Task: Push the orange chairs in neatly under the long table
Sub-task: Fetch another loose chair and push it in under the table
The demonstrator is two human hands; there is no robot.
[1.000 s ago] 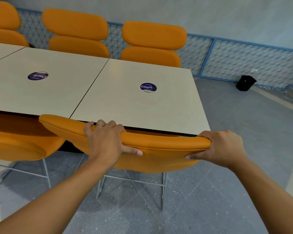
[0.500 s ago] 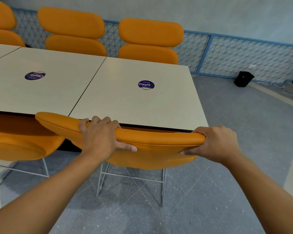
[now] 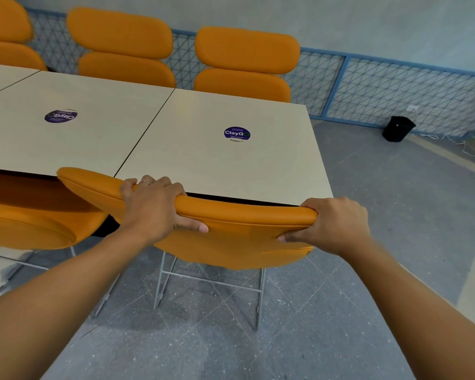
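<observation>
An orange chair (image 3: 236, 237) stands at the near edge of the long cream table (image 3: 198, 160), its backrest top right against the table's edge. My left hand (image 3: 154, 207) grips the middle-left of the backrest top, fingers over the front and thumb behind. My right hand (image 3: 335, 223) grips the backrest's right end. The seat is hidden under the table; the grey wire legs (image 3: 209, 286) show below.
A second orange chair (image 3: 30, 215) sits tucked in at the near left. Three orange chairs (image 3: 244, 64) line the table's far side before a blue mesh fence (image 3: 395, 91). A small black bin (image 3: 398, 128) stands on the grey floor at the right.
The chair has slid a little further toward the table, its backrest top now meeting the edge. Both hands keep the same grip and have moved forward with it.
</observation>
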